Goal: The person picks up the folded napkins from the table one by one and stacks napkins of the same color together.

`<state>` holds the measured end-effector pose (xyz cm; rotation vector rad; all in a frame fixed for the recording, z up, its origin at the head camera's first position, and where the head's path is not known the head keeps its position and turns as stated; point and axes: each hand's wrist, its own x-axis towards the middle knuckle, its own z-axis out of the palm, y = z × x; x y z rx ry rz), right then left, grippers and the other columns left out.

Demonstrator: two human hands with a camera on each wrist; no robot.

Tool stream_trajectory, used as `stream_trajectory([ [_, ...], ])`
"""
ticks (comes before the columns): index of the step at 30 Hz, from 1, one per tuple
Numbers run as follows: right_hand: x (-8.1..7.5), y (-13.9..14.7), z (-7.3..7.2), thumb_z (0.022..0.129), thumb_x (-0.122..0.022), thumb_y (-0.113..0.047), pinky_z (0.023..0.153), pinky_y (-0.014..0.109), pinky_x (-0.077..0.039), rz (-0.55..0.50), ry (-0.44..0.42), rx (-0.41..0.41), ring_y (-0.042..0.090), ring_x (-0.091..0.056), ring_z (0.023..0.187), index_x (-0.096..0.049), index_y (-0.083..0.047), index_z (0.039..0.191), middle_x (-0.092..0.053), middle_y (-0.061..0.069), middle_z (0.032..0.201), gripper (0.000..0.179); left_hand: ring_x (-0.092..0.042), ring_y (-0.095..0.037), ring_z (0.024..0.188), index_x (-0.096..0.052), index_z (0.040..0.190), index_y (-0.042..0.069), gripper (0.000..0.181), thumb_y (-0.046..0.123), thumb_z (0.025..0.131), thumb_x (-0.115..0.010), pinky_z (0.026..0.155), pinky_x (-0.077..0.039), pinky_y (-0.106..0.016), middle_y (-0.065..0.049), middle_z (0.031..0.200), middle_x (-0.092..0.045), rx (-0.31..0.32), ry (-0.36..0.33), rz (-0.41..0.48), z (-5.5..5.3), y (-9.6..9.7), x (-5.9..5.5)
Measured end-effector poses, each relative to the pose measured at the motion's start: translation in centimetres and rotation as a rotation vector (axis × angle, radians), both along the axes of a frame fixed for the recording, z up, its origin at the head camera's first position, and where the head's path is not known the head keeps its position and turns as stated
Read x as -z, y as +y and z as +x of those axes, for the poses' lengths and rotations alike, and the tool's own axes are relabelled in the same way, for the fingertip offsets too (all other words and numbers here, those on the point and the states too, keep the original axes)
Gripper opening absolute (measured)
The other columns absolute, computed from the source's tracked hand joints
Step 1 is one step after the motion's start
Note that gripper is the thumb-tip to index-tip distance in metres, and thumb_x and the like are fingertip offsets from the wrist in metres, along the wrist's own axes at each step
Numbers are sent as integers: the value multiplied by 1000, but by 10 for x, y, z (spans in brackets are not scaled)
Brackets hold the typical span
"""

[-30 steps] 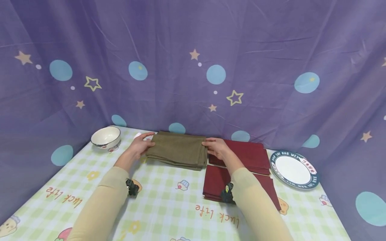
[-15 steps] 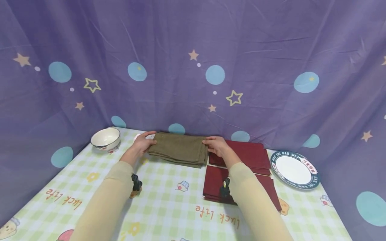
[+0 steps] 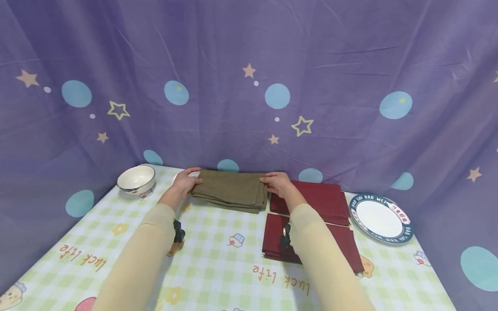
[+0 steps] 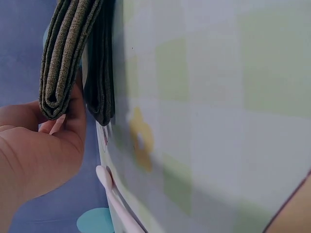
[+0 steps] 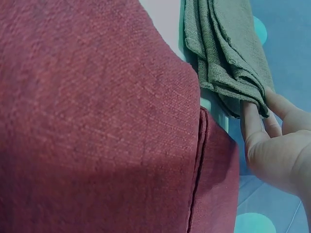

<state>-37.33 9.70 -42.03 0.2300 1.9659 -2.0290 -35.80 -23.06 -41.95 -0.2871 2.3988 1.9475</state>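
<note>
A folded olive-green cloth point(image 3: 231, 188) spans both hands at the back of the table. My left hand point(image 3: 186, 180) pinches its left end, thumb on top and fingers underneath. The right hand point(image 3: 278, 182) pinches the opposite end in the same way. In the left wrist view, a second dark folded cloth point(image 4: 102, 92) lies on the tablecloth, just below the held one. Loose layered edges of the held cloth show above the right fingers point(image 5: 251, 121) in the right wrist view. Two folded dark red cloths, a rear one point(image 3: 317, 198) and a front one point(image 3: 274, 237), lie by the right arm.
A white bowl point(image 3: 136, 178) stands at the back left. At the right is a white plate point(image 3: 377, 218) with a dark green rim. A pale pink spoon-like handle point(image 4: 116, 199) lies near the left hand. The purple curtain point(image 3: 233, 86) rises right behind the table.
Both hands have shifted slightly up and back in the head view with the olive cloth, whose front edge now sits higher. The red cloths, bowl and plate stay put.
</note>
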Motion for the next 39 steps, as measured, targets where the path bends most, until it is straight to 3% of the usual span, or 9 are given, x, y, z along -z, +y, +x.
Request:
stream_trajectory([
  [10,-1,-1,-1,96,-68,-1,110,47,-41,-1,4,27,38,-43,139,-54,7,139,-51,25,145,46,-60,-14,84,-49,148,4,54,-3,96,-61,69,-52,-21,-24,139,-52,-18,-3,-102,-5,3,-4],
  [16,-1,-6,0,95,-68,1,110,47,-41,17,16,51,38,-47,136,-56,8,136,-53,26,142,43,-60,-14,85,-49,149,3,52,0,98,-60,69,-51,-21,-25,140,-52,-24,-13,-98,-3,2,0],
  [23,1,-6,2,96,-68,0,112,47,-39,47,-6,52,39,-41,140,-59,6,135,-50,26,145,41,-58,-22,105,-49,148,2,51,1,99,-61,74,-50,-21,-25,145,-50,-40,-40,-56,0,1,5],
  [29,-2,-3,2,98,-62,2,108,49,-43,30,10,63,37,-47,136,-62,7,130,-59,24,137,32,-63,-16,88,-51,146,0,49,0,98,-62,70,-54,-23,-26,138,-55,-67,-47,-16,1,-2,3],
  [34,-3,0,2,99,-61,0,103,48,-48,34,34,82,31,-56,123,-64,6,128,-65,20,129,30,-60,-8,76,-55,141,-2,45,1,97,-64,64,-51,-21,-18,124,-61,-56,-34,-41,1,-6,2],
  [39,-5,6,2,99,-62,-3,103,47,-49,-6,37,97,34,-57,122,-60,7,132,-62,21,133,35,-64,-7,79,-52,140,-7,46,0,96,-63,66,-54,-22,-11,109,-69,-40,-21,-4,1,-14,0],
])
